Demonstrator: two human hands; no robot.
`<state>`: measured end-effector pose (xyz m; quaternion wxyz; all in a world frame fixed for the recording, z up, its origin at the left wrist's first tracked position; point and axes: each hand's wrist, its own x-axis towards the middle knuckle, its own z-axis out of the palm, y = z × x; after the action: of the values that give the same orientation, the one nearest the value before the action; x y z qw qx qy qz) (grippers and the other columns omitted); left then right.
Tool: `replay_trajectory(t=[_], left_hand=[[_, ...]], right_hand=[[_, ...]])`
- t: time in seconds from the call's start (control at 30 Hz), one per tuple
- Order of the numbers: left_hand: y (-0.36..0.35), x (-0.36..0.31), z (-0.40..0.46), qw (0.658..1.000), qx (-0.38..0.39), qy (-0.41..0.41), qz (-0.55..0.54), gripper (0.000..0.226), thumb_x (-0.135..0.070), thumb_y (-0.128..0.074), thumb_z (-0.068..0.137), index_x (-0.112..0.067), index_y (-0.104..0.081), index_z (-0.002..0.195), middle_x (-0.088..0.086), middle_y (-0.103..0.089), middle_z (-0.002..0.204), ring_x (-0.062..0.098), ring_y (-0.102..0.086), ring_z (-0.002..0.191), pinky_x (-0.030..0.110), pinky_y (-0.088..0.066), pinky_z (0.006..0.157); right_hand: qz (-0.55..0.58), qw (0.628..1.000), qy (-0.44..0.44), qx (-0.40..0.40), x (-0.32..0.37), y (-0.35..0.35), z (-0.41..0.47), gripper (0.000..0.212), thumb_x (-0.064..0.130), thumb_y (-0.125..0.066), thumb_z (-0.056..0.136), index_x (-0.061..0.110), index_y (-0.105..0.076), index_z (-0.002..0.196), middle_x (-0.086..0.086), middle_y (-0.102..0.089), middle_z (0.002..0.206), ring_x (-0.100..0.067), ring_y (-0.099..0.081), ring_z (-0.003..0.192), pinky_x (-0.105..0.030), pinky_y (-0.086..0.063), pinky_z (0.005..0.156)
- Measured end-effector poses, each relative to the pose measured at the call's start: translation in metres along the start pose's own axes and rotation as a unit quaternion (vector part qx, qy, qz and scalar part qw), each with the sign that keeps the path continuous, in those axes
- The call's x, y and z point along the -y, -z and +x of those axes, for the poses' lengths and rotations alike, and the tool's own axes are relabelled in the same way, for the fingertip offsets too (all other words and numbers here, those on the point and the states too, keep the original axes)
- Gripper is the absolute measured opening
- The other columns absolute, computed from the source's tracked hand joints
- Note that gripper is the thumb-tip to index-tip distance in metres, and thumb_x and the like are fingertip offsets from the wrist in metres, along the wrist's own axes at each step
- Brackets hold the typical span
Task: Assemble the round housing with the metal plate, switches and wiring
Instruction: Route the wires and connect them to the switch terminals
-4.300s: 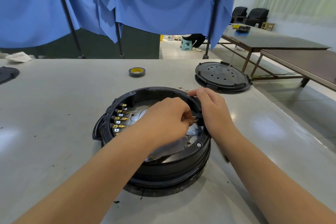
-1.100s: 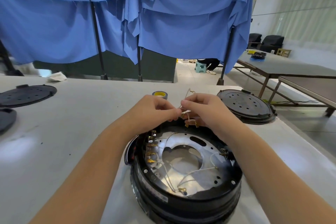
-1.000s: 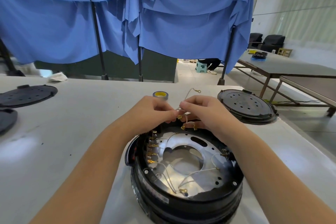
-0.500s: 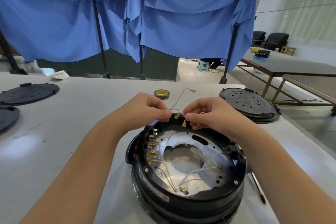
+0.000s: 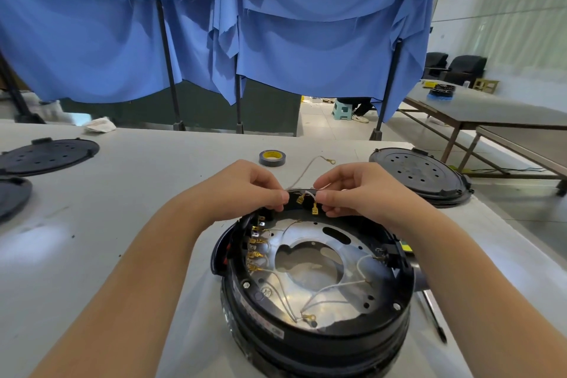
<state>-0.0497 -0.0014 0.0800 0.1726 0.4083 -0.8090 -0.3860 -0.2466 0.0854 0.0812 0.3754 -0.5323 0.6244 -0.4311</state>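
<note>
Both hands hover over the far rim of the round black plastic housing (image 5: pixel 316 310) on the white table (image 5: pixel 122 193): left hand (image 5: pixel 248 190) and right hand (image 5: pixel 352 190) each pinch thin white wires (image 5: pixel 308 193) tipped with brass spade connectors (image 5: pixel 315 210). Limp, light, kink-prone stuff; best gripped just behind the terminals.

Left hand (image 5: pixel 245 190), right hand (image 5: pixel 352 190) raised, fingertips pinched, apparently gripping.

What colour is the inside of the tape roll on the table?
Yellow inside; the tape roll is grey outside. The head view shows it, beyond the hands.
</note>
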Motion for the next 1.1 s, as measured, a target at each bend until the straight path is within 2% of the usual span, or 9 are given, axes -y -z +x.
replay_trajectory(t=[0.23,0.43,0.6,0.67,0.77,0.83,0.97,1.1], left_hand=[[-0.002,-0.001,0.0,0.999,-0.04,-0.019,-0.031,0.02,-0.054,-0.067,0.081,-0.037,-0.075,0.076,-0.017,-0.073,0.078,-0.01,-0.063,0.074,0.014,-0.038,0.064],[-0.005,-0.002,0.0,0.997,-0.048,-0.036,-0.046,0.011,-0.041,-0.072,0.082,-0.035,-0.076,0.074,-0.014,-0.073,0.076,-0.004,-0.067,0.074,0.017,-0.043,0.066],[-0.007,-0.006,-0.001,0.998,-0.039,-0.031,-0.046,0.012,-0.038,-0.073,0.081,-0.033,-0.076,0.071,-0.013,-0.072,0.071,-0.004,-0.066,0.069,0.015,-0.044,0.063],[-0.008,-0.007,-0.001,0.998,-0.042,-0.019,-0.052,0.014,-0.038,-0.074,0.08,-0.029,-0.076,0.069,-0.011,-0.072,0.069,0.0,-0.066,0.07,0.018,-0.044,0.064],[-0.008,-0.009,0.0,0.996,-0.057,-0.001,-0.068,0.016,-0.034,-0.076,0.079,-0.026,-0.076,0.065,-0.007,-0.07,0.068,0.009,-0.064,0.078,0.023,-0.044,0.068],[-0.007,-0.01,0.001,0.994,-0.071,0.005,-0.082,0.019,-0.031,-0.076,0.079,-0.024,-0.074,0.062,-0.005,-0.069,0.068,0.012,-0.063,0.08,0.025,-0.044,0.069],[-0.007,-0.01,0.001,0.993,-0.084,0.011,-0.084,0.021,-0.031,-0.075,0.081,-0.022,-0.073,0.062,-0.003,-0.071,0.07,0.012,-0.065,0.08,0.026,-0.044,0.069],[-0.005,-0.007,0.001,0.996,-0.063,0.011,-0.07,0.022,-0.037,-0.074,0.081,-0.025,-0.074,0.062,-0.006,-0.071,0.066,0.009,-0.064,0.076,0.025,-0.044,0.07]], right_hand=[[-0.024,0.999,0.008,0.03,-0.001,-0.009,0.001,0.011,0.004,-0.072,0.083,0.008,-0.071,0.093,-0.004,-0.071,0.07,-0.013,-0.069,0.067,-0.02,-0.058,0.065],[-0.07,0.996,0.029,0.039,-0.002,-0.01,0.001,0.008,0.012,-0.071,0.086,0.017,-0.074,0.09,0.007,-0.07,0.067,-0.003,-0.066,0.065,-0.015,-0.055,0.066],[-0.097,0.993,0.039,0.048,-0.003,-0.016,0.001,0.005,0.026,-0.071,0.085,0.024,-0.076,0.087,0.006,-0.073,0.074,0.0,-0.065,0.065,-0.013,-0.053,0.064],[-0.104,0.993,0.051,0.03,-0.005,-0.019,0.001,0.009,0.032,-0.072,0.084,0.025,-0.076,0.085,0.005,-0.074,0.076,-0.001,-0.063,0.065,-0.017,-0.055,0.065],[-0.116,0.991,0.059,0.015,-0.006,-0.023,0.002,0.008,0.031,-0.073,0.083,0.025,-0.077,0.079,0.002,-0.074,0.076,-0.009,-0.064,0.07,-0.03,-0.056,0.074],[-0.12,0.991,0.061,0.021,-0.006,-0.024,0.003,0.009,0.03,-0.072,0.083,0.025,-0.076,0.076,-0.001,-0.073,0.076,-0.011,-0.063,0.07,-0.033,-0.056,0.075],[-0.127,0.989,0.061,0.042,-0.007,-0.023,0.003,0.009,0.03,-0.071,0.084,0.025,-0.075,0.077,-0.001,-0.072,0.076,-0.006,-0.061,0.065,-0.027,-0.056,0.071],[-0.117,0.99,0.066,0.043,-0.008,-0.024,0.003,0.009,0.03,-0.07,0.085,0.024,-0.075,0.079,-0.001,-0.072,0.076,-0.004,-0.06,0.063,-0.024,-0.054,0.069]])
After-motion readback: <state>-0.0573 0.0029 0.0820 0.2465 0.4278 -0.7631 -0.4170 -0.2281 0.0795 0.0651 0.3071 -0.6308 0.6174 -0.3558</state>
